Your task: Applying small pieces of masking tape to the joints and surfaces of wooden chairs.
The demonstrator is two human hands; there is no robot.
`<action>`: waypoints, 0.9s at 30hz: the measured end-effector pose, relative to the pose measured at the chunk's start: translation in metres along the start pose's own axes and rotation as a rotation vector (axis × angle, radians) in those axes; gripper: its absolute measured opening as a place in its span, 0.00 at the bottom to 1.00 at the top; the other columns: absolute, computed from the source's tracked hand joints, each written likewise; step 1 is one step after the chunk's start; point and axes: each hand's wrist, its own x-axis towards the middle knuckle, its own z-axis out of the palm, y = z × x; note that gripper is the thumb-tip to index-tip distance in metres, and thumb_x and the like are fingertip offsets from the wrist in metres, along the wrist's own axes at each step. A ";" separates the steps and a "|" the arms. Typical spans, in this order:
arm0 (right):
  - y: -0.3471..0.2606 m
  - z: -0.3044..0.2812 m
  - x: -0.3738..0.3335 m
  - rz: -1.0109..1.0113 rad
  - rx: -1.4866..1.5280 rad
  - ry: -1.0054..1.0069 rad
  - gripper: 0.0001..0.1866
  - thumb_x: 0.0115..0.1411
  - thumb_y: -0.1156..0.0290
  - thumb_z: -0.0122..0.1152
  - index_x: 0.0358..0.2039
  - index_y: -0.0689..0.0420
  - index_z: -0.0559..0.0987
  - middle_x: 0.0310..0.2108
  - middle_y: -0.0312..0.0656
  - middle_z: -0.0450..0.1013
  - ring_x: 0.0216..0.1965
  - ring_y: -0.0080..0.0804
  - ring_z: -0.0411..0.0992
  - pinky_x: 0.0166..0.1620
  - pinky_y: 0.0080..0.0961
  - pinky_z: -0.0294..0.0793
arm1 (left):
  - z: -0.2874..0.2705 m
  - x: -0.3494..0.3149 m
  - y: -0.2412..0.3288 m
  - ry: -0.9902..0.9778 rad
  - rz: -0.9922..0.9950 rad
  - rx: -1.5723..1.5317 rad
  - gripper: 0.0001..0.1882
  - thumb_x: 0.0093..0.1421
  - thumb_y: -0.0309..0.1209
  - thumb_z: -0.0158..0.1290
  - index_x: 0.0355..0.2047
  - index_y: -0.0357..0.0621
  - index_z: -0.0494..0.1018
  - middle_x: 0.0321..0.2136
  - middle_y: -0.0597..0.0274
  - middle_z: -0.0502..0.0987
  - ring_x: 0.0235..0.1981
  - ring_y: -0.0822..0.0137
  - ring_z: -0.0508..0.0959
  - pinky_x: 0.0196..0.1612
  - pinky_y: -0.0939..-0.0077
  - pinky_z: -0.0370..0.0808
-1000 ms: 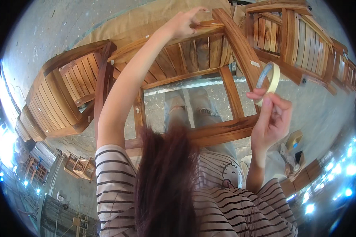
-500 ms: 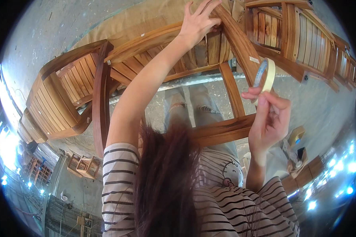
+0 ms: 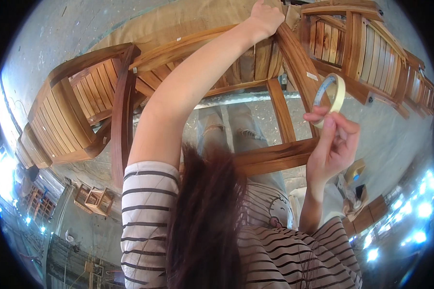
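In the fingers of my right hand (image 3: pixel 332 149) is a roll of pale yellow masking tape (image 3: pixel 340 98), held up on edge by its lower rim. My left arm reaches far forward, and my left hand (image 3: pixel 267 20) is closed at the top of a slatted wooden chair, by the upper end of a long wooden side piece (image 3: pixel 298 62). What its curled fingers hold, if anything, is hidden. A small white label or tape piece (image 3: pixel 312 75) sticks to that side piece. The chair's curved rail (image 3: pixel 178 46) runs leftward from under my forearm, with another small white piece on it.
Left of me stands another slatted wooden chair (image 3: pixel 58 120), and more wooden chairs (image 3: pixel 352 43) line up at the far right. Brown sheeting (image 3: pixel 169 21) lies behind the chair on the concrete floor (image 3: pixel 58 33). A lower wooden bar (image 3: pixel 270 156) crosses before my legs.
My left hand has moved slightly right, and its spread fingers have curled closed. My right hand and the tape roll have shifted a little to the right.
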 end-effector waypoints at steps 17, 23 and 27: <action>0.002 -0.014 0.011 0.099 0.035 0.068 0.07 0.69 0.76 0.45 0.44 0.65 0.69 0.41 0.55 0.75 0.36 0.33 0.77 0.42 0.26 0.78 | -0.044 -0.023 -0.031 -0.113 0.159 0.013 0.15 0.55 0.36 0.58 0.42 0.47 0.79 0.39 0.54 0.81 0.45 0.57 0.80 0.56 0.57 0.69; 0.065 -0.052 0.095 0.255 -0.064 0.058 0.16 0.68 0.67 0.50 0.48 0.67 0.68 0.43 0.53 0.74 0.37 0.33 0.76 0.41 0.25 0.76 | -0.087 -0.169 -0.140 -0.016 -0.163 -0.850 0.32 0.62 0.42 0.55 0.62 0.37 0.62 0.59 0.44 0.67 0.57 0.52 0.72 0.57 0.65 0.70; 0.135 -0.030 0.129 0.490 -0.254 -0.337 0.26 0.66 0.56 0.55 0.52 0.66 0.69 0.42 0.47 0.75 0.39 0.28 0.75 0.41 0.22 0.74 | -0.090 -0.328 -0.176 -0.019 -0.687 -0.405 0.40 0.64 0.58 0.44 0.62 0.35 0.60 0.56 0.39 0.69 0.59 0.45 0.68 0.62 0.63 0.63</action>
